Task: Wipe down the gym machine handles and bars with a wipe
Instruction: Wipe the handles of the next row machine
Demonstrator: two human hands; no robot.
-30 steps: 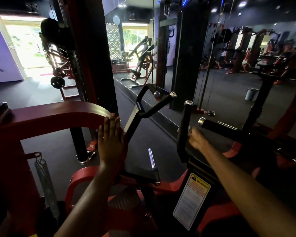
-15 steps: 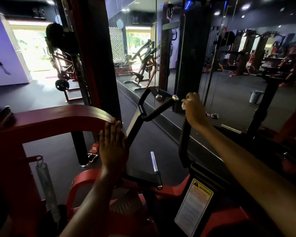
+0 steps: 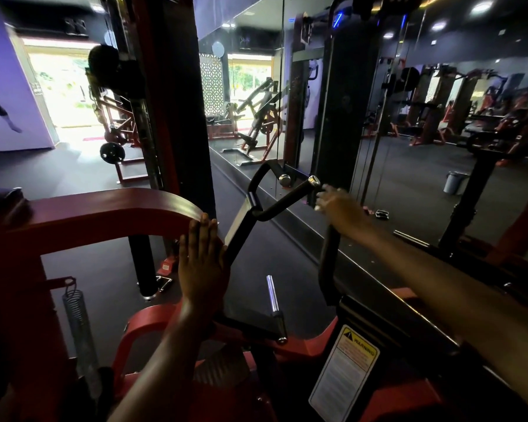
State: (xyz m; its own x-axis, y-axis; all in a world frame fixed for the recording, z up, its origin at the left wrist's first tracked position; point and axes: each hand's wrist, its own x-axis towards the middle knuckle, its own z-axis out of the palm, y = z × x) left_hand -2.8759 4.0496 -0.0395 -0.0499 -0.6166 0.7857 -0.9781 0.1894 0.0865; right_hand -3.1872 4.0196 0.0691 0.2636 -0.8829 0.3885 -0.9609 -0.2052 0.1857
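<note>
1. The left hand point(image 3: 202, 266) lies flat with straight fingers against the curved end of the red frame arm point(image 3: 104, 213). The palm presses on the bend and grips nothing.
2. The right hand point(image 3: 342, 210) reaches forward to the top of the upright black handle point(image 3: 328, 263). The hand is blurred, its fingers curled over the handle's upper end.
3. A scrap of white wipe point(image 3: 318, 207) shows at the fingertips of the right hand, bunched between the fingers and the handle top. How tightly it is held cannot be told through the blur.
4. Just left of the right hand, the angled black handle point(image 3: 282, 201) with a chrome end cap point(image 3: 313, 180) slants up from the machine's centre, its cap close to the right fingers but apart from them.
5. A short chrome peg point(image 3: 272, 295) stands up from the red base between the two forearms.
6. A white warning label point(image 3: 345, 373) with a yellow header sits on the black panel at the near edge of the machine, under the right forearm.
7. A steel coil spring point(image 3: 78, 318) hangs from a hook on the red frame at the left edge.
8. A mirror wall point(image 3: 409, 184) runs behind the machine.
</note>
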